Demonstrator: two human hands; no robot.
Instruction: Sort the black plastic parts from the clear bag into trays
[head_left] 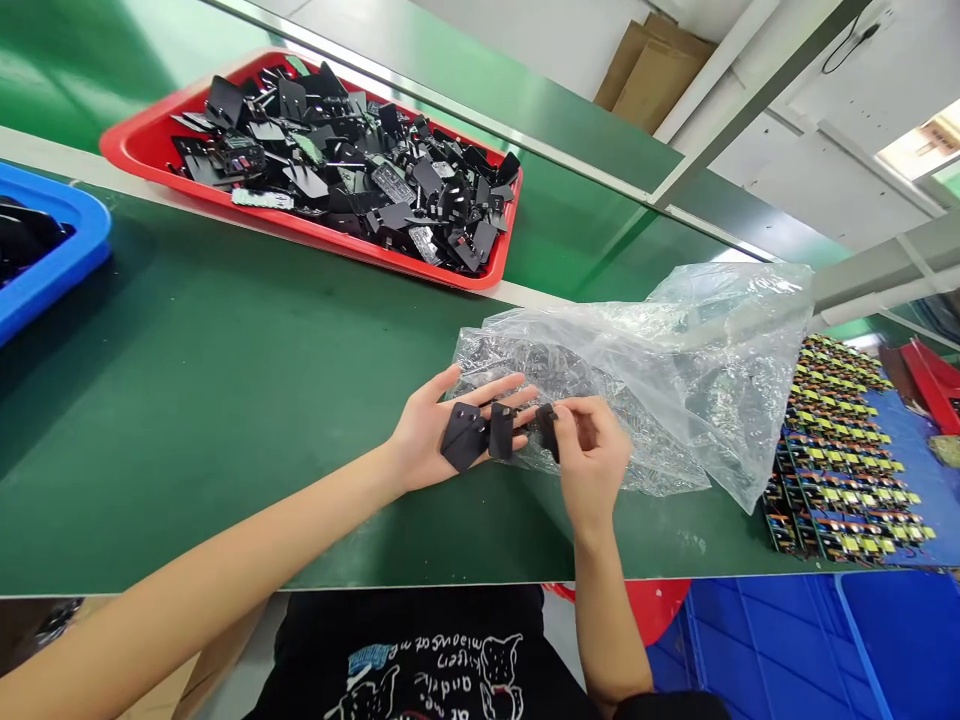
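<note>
The right hand (596, 458) pinches a small black piece (548, 431), long axis roughly toward the body, by the fingertips of the upturned, spread left hand (427, 437), whose narrow black part (501, 432) and wider black plate (463, 438) lie leftward.

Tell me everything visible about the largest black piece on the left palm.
The black piece looks like a flat, slightly glossy plate, metal or plastic, with angular corners and small marks, perhaps holes, near its upper part. Ungripped and slanted, it rests on the open left hand, close to a narrower dark piece; whether they touch is unclear.
</note>
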